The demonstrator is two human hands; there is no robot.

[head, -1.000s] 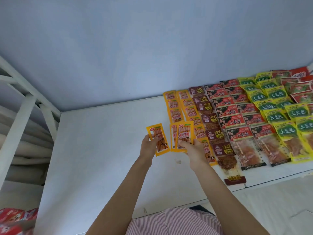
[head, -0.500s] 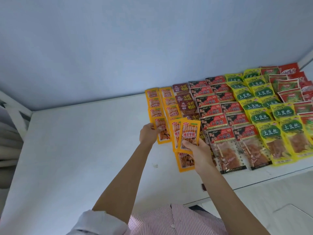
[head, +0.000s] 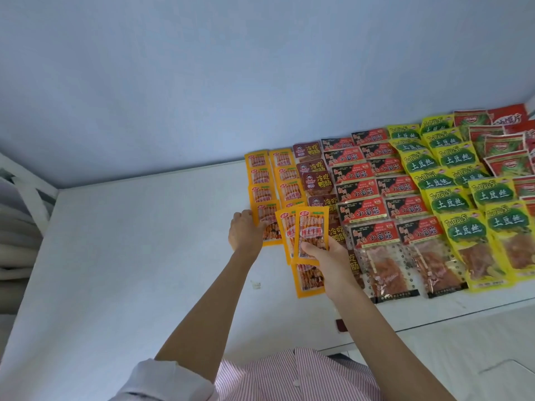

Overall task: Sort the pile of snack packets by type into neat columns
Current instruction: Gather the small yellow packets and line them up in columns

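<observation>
Left hand: the left hand (head: 244,231) reaches to the leftmost column and rests on the lower left edge of a flat orange plastic snack packet (head: 268,224) lying at the near end of that column — fingers on the packet; whether they pinch it or only press it flat I cannot tell.
Right hand: the right hand (head: 328,260) pinches two orange packets (head: 398,231) of the same kind, fanned and upright, thumb across the front of the nearer one, held just above the second orange column.
Orange columns: two columns of orange packets (head: 259,176) run from the wall toward the person, overlapping like shingles; one more orange packet (head: 308,280) lies on the table below the right hand's pair.
Brown column: dark brown packets (head: 317,180) with yellow characters, just right of the orange ones, partly hidden by the held pair.
Red-and-black columns: two columns of red-and-black packets (head: 357,191) with clear lower windows.
Yellow-and-green columns: yellow packets with green labels (head: 450,202), further right.
Far right: red packets (head: 505,146) at the corner by the wall.
Surface: a white table (head: 130,270) against a pale blue wall (head: 202,82).
Person: striped pink shirt (head: 289,377), sleeve rolled up on the left arm.
</observation>
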